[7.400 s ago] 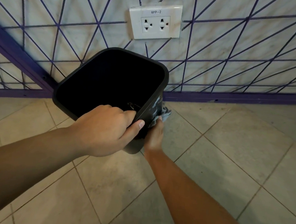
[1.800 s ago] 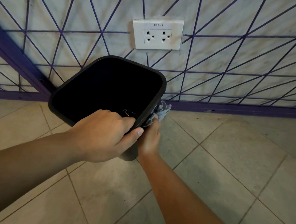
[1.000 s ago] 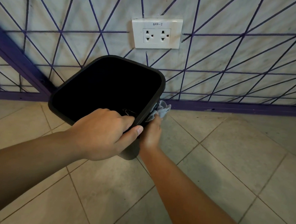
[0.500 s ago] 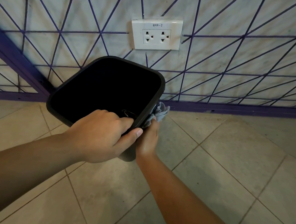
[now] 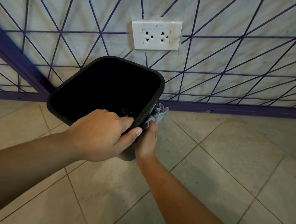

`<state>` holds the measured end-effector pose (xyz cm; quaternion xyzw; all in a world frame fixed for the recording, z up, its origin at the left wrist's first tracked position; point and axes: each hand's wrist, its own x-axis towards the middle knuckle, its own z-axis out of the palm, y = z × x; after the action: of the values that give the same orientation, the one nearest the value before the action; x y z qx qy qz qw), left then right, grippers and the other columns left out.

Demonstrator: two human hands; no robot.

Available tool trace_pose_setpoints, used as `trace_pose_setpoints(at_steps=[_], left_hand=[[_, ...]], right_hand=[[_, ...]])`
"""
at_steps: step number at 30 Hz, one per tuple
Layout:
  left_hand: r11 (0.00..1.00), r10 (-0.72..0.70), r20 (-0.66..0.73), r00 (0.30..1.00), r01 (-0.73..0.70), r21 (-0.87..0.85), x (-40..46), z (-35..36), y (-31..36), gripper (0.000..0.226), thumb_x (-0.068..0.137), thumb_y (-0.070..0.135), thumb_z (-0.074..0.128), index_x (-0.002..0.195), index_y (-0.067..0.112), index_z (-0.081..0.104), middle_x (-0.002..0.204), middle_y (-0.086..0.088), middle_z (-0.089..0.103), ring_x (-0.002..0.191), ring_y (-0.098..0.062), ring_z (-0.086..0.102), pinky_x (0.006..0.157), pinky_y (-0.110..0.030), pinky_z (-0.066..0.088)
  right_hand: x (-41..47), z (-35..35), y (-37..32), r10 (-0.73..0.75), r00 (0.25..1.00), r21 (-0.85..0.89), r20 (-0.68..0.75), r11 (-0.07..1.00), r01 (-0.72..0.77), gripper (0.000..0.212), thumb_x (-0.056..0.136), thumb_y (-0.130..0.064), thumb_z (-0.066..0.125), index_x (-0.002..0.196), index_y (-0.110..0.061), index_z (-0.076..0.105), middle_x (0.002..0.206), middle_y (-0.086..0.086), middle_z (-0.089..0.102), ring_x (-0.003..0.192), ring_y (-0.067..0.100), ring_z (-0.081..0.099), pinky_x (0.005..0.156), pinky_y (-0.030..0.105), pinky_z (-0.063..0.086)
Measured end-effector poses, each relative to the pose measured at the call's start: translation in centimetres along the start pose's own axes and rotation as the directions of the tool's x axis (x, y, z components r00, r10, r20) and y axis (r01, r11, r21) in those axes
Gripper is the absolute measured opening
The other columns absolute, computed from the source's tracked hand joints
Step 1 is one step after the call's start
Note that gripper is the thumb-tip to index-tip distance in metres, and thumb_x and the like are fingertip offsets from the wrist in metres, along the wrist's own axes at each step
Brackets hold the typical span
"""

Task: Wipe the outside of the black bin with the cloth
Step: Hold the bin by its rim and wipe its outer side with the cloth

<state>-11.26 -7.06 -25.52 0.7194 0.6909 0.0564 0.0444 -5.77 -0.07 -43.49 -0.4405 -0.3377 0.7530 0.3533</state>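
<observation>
Left hand grips black bin rim; right hand clutches cloth against side. Risk: tilted bin slips, cloth bunches.

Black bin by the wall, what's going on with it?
A person is cleaning the black bin. The left hand grips its near rim, fingers inside and thumb outside, and holds it tipped with the opening toward the camera. The right hand presses a grey-blue cloth against the bin's right outer side, just under the rim. The bin sits over the tiled floor, below the wall socket. A small wire clip shows inside near the left fingers.
</observation>
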Motion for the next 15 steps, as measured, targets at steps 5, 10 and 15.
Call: trace_pose_setpoints(at_steps=[5,10,15], left_hand=[[1.0,-0.002,0.002,1.0,0.002,0.006,0.1,0.0,0.2,0.04,0.092,0.06,0.016,0.063,0.036,0.028,0.046,0.008,0.039,0.039,-0.009,0.042,0.044,-0.018,0.022],[1.0,-0.002,-0.005,1.0,0.002,0.004,0.1,0.0,0.1,0.043,0.091,0.062,0.013,0.064,0.034,0.029,0.049,0.007,0.043,0.041,-0.011,0.044,0.045,-0.021,0.025],[1.0,-0.001,0.007,1.0,0.001,0.004,0.0,0.1,0.1,0.042,0.091,0.061,0.013,0.064,0.035,0.03,0.05,0.009,0.044,0.042,-0.008,0.046,0.046,-0.02,0.027]], right_hand=[[0.0,0.0,-1.1,0.013,0.999,-0.008,-0.032,1.0,-0.013,0.122,0.076,-0.093,0.038,0.174,-0.02,0.035,0.182,0.013,0.033,0.172,0.03,0.028,0.14,0.06,0.022],[-0.8,0.3,-2.0,-0.051,0.998,0.044,-0.045,0.998,0.053,0.115,0.081,-0.085,0.039,0.173,-0.016,0.037,0.181,0.016,0.035,0.171,0.031,0.03,0.14,0.059,0.023],[-0.3,0.4,-0.8,0.05,0.998,0.089,-0.043,0.995,-0.046,0.155,0.046,-0.114,0.054,0.171,-0.023,0.042,0.181,0.012,0.036,0.171,0.03,0.032,0.139,0.06,0.025]])
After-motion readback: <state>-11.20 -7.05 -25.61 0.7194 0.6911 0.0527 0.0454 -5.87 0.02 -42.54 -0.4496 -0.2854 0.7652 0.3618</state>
